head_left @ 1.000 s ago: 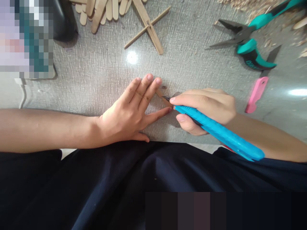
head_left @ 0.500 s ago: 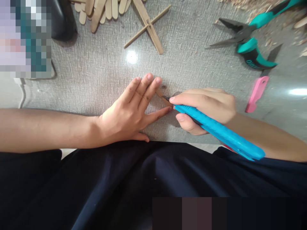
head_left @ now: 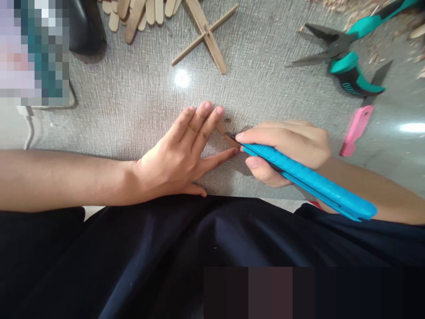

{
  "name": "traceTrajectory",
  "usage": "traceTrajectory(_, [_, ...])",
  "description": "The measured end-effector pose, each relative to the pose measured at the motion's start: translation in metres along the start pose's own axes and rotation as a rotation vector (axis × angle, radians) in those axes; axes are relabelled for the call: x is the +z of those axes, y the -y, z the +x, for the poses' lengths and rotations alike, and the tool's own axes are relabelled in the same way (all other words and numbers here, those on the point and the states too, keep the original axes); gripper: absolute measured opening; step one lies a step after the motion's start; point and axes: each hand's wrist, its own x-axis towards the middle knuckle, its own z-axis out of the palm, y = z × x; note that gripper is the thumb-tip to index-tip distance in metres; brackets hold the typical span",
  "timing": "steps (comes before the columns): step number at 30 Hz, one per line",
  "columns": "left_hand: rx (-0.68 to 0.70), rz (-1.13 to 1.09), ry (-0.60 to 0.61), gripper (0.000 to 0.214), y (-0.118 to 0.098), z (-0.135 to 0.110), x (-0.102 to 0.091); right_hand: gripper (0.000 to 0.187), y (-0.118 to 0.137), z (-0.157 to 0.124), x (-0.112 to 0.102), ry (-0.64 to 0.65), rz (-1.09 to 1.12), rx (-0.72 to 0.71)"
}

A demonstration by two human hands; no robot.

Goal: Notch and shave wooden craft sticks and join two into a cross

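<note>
Between my hands, a small wooden craft stick (head_left: 231, 141) lies on the grey textured tabletop. My left hand (head_left: 179, 155) rests flat with its fingers spread; its fingertips border the stick and hide part of it. A bright blue utility knife (head_left: 312, 179) is gripped in my right hand (head_left: 292, 141), the index finger stretched along its top near the blade. The short dark blade (head_left: 229, 134) touches the stick close to my left fingers. How deep the tip goes cannot be seen.
Two crossed sticks (head_left: 215, 51) lie ahead, with several loose craft sticks (head_left: 151, 11) behind. Teal-handled pliers (head_left: 341, 46) and a pink cutter (head_left: 357, 130) with bare blade lie at right, near wood shavings (head_left: 353, 11). A black object (head_left: 86, 29) stands at far left.
My right hand and the knife's rear end have shifted slightly right. The blade tip stays at about the same spot, and my left hand has not moved.
</note>
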Motion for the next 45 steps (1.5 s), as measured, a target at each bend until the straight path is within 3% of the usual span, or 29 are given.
traceTrajectory(24, [-0.013,0.011,-0.013,0.111,-0.001,-0.001,0.004,0.022,-0.003,-0.001,0.001,-0.008,-0.075,-0.063])
traceTrajectory(30, [-0.016,0.004,-0.006,0.103,-0.002,0.000,0.003,0.025,-0.002,0.000,0.001,-0.004,-0.068,-0.065])
traceTrajectory(39, [-0.024,-0.024,-0.012,0.109,-0.003,0.000,0.002,0.029,0.001,0.004,0.000,0.000,-0.073,-0.101])
traceTrajectory(45, [-0.009,-0.030,-0.029,0.114,-0.002,0.000,0.005,0.022,0.007,0.011,0.000,0.020,-0.114,-0.074])
